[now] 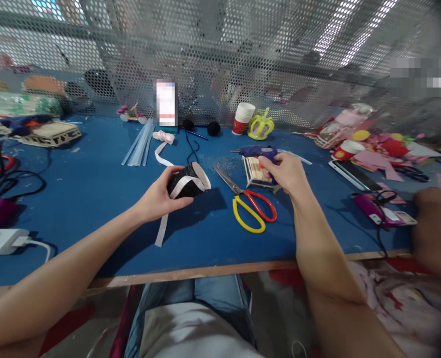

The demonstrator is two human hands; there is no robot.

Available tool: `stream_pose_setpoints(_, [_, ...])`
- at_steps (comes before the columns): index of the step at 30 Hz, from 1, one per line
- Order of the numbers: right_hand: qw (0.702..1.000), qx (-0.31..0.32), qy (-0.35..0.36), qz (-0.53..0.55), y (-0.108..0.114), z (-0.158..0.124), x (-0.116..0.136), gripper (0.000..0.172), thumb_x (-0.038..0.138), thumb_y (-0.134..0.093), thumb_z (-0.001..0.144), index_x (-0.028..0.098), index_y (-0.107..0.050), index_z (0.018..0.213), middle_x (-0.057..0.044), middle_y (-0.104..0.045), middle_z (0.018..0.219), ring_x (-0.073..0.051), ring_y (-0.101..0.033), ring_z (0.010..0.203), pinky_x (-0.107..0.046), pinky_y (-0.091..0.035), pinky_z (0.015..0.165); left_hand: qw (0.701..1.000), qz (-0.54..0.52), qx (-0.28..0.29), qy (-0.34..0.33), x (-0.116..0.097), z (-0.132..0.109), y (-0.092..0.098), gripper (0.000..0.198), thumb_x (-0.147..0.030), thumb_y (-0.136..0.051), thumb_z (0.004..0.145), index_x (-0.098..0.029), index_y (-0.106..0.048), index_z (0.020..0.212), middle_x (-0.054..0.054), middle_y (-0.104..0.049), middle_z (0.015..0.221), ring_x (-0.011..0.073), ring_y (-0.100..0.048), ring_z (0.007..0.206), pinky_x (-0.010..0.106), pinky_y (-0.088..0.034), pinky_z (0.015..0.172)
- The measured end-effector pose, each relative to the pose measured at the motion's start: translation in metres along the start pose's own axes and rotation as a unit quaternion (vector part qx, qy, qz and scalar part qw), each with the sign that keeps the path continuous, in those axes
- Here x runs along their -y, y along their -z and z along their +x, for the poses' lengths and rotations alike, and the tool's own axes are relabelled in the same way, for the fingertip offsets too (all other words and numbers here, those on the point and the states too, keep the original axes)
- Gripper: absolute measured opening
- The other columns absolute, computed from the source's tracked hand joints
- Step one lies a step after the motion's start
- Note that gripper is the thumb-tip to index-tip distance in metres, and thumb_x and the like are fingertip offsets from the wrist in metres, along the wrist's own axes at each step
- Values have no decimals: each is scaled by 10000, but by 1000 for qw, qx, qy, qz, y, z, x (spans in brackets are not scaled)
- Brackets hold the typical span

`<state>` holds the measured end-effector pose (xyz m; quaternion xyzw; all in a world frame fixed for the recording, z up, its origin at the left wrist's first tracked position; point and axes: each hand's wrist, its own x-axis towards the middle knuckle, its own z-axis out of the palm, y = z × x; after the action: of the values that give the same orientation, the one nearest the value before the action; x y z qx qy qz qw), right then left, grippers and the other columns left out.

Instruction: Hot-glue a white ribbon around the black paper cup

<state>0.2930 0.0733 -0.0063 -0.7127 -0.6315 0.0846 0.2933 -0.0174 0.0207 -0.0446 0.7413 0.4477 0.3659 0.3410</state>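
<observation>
My left hand (161, 194) is wrapped round a black-covered paper cup (181, 185), tilted with its pale open end to the right. White ribbon (161, 231) crosses the cup and hangs below it; another stretch runs up to a ribbon bundle (164, 137). My right hand (288, 171) is closed on the handle of a blue glue gun (258, 150), whose nozzle points left. The gun is at a small wooden stick rack (256, 171); whether it rests on it I cannot tell. Between my hands lie scissors (245, 196) with red and yellow handles.
Clear glue sticks (140, 144) lie behind my left hand. Paper cups (242, 118) and a yellow-green crown-shaped basket (261, 127) stand near the mesh screen (213, 64). Phones (354, 175), a purple box (379, 210) and another person's arm (434, 233) are right. A white power strip (4, 241) sits left.
</observation>
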Motion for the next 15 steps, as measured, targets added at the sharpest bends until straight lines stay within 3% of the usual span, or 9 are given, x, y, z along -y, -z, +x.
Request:
stream_pose_setpoints(4, [991,-21,-24,-129,-8,13,-6,475,590,-466,740,144,-623,773,-136,-666,749,-292,-628,772,-359,-443,652,1000,12,-10,-2,0,-1,-2,646,-365,-657,679,-222,-330,1218,102,-506,1178,235,-550,1040,384,-464,868])
stream_pose_setpoints(10, [983,17,-43,-175,-16,21,-16,467,574,-492,734,132,-616,816,-151,-651,821,-301,-606,804,-367,-434,655,999,26,-20,-16,-4,-3,-5,636,-359,-659,679,-213,-340,1210,97,-519,1145,225,-554,1027,360,-469,853])
stream_pose_setpoints(13, [982,-66,-15,-175,-18,16,-13,395,472,-565,732,114,-603,895,-166,-623,914,-298,-573,873,-398,-435,715,999,35,-31,-21,-4,-3,-6,628,-359,-668,671,-215,-357,1197,89,-530,1134,229,-552,1030,353,-471,846])
stream_pose_setpoints(15, [977,-136,73,-147,-17,4,-1,295,383,-595,741,115,-608,865,-167,-600,964,-291,-533,954,-420,-415,797,998,41,-39,-23,-4,-3,-8,626,-359,-675,665,-214,-365,1190,87,-540,1123,229,-559,1017,346,-475,832])
